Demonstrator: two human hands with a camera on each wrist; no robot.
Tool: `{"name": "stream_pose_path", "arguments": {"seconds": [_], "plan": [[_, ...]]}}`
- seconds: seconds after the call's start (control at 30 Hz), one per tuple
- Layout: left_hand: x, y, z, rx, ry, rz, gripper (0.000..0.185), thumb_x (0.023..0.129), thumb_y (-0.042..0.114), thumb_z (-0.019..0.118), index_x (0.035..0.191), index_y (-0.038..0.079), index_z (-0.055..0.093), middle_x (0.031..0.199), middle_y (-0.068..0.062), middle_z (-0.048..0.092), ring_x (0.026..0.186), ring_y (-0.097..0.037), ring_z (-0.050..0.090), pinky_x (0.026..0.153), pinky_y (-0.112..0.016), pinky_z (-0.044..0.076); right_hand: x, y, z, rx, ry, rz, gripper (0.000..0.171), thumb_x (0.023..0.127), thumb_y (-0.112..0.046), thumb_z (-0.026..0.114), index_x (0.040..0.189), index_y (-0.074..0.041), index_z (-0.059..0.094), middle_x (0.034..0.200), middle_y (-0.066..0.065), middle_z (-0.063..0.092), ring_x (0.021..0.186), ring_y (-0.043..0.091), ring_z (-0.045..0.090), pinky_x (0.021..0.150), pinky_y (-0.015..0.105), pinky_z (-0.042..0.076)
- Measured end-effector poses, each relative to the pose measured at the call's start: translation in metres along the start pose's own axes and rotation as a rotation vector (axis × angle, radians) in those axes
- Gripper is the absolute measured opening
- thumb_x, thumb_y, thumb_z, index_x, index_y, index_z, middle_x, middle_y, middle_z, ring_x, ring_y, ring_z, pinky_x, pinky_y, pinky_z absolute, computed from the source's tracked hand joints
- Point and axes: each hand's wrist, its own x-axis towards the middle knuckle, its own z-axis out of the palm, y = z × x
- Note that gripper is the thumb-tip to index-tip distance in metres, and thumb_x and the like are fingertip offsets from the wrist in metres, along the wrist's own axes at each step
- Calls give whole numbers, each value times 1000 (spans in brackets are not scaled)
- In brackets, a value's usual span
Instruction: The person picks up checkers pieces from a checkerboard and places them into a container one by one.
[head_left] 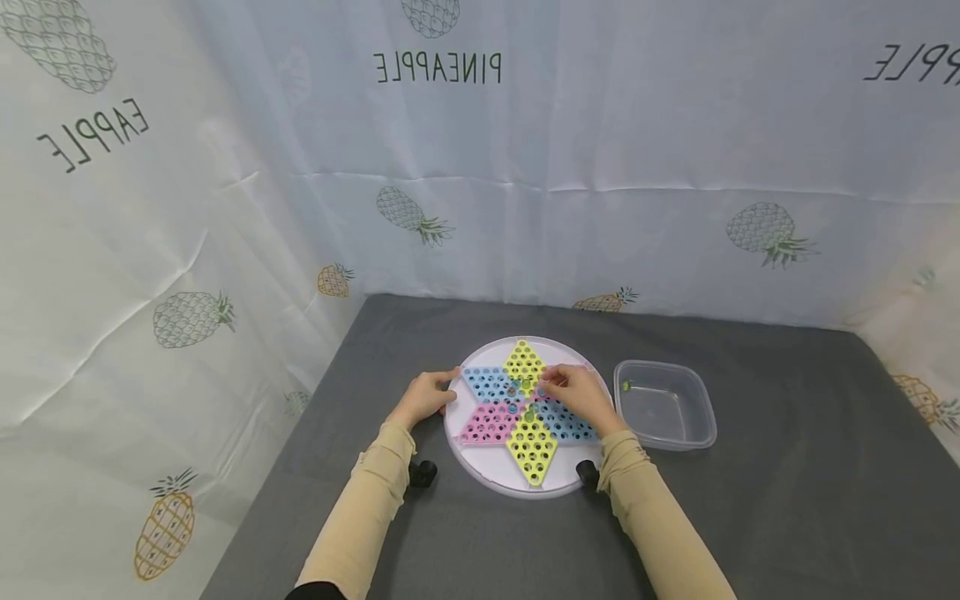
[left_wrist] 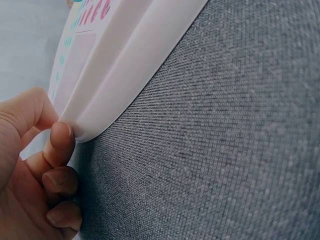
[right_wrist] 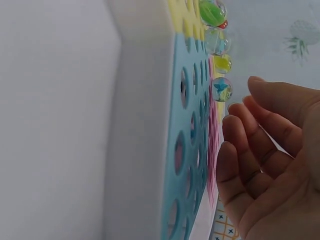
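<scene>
A round white Chinese checkers board lies on the table, its perforated star coloured yellow, blue and pink. My left hand pinches the board's left rim between thumb and finger, plain in the left wrist view. Over the right of the star's centre hovers my right hand, fingers bent loosely and thumb apart from them. Close to its fingertips, a clear marble with a blue star sits on the board. Beyond it stand a yellow marble, a clear marble and a green marble. Several marbles cluster round the centre.
Right of the board stands a clear plastic box, with a small yellow-green piece at its left wall. Dark grey cloth covers the table. A pineapple-print curtain hangs behind and at the sides.
</scene>
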Motion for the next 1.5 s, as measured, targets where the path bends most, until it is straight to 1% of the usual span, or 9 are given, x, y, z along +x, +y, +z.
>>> {"name": "stream_pose_path", "arguments": {"seconds": [0.2,0.37,0.53,0.63,0.83,1.03,1.17,1.4,1.5], "plan": [[1,1,0,3,4,0,55,82,17,61,135,23,51,54,0,49,50,-12,46,54,-24,37,2,2,2,-18,-24,6,21,84,-19,66,99,-5,68,89,8,67,79,16,58,74,32,47],[2,2,-1,12,6,25,55,82,16,61,136,22,50,54,0,49,50,-12,46,53,-24,37,5,3,1,-50,-51,18,21,83,-20,67,98,-7,70,86,5,65,76,15,54,71,30,44],[1,1,-1,14,5,32,56,82,15,61,136,22,50,53,0,50,49,-12,47,52,-24,38,6,2,2,-92,-62,-7,13,81,-18,69,88,-7,68,78,5,61,70,14,50,66,27,41],[-1,0,-1,13,8,30,55,82,15,61,136,21,50,53,0,50,49,-12,46,52,-24,38,5,2,3,-97,-63,-3,12,80,-18,70,86,-8,67,77,4,60,69,14,50,66,27,40],[-1,0,0,5,10,20,55,82,16,61,136,21,50,53,0,49,48,-12,45,52,-24,37,3,1,3,-69,-68,35,16,81,-21,69,91,-9,67,81,4,62,73,14,52,70,29,42],[-2,2,0,8,10,18,56,82,15,61,136,21,50,53,0,49,49,-12,45,53,-24,37,1,5,2,-32,-53,37,18,82,-20,68,96,-9,68,89,5,66,81,15,58,78,33,47],[-2,2,0,3,7,12,56,82,16,60,136,21,49,54,0,49,50,-12,45,53,-24,37,0,4,-1,-32,-36,36,19,84,-21,66,99,-9,66,91,6,66,83,16,59,77,33,48],[0,2,0,-1,4,13,56,82,16,60,137,21,49,55,0,49,50,-11,45,53,-24,37,-7,-6,-13,-29,-7,12,24,85,-24,66,104,-9,67,95,7,67,87,19,61,77,36,49],[0,1,0,-3,5,6,56,82,16,60,137,21,49,54,0,49,50,-12,46,53,-24,37,-9,-8,-16,-28,1,17,25,86,-25,65,105,-9,66,96,7,66,87,18,60,76,34,49]]}}
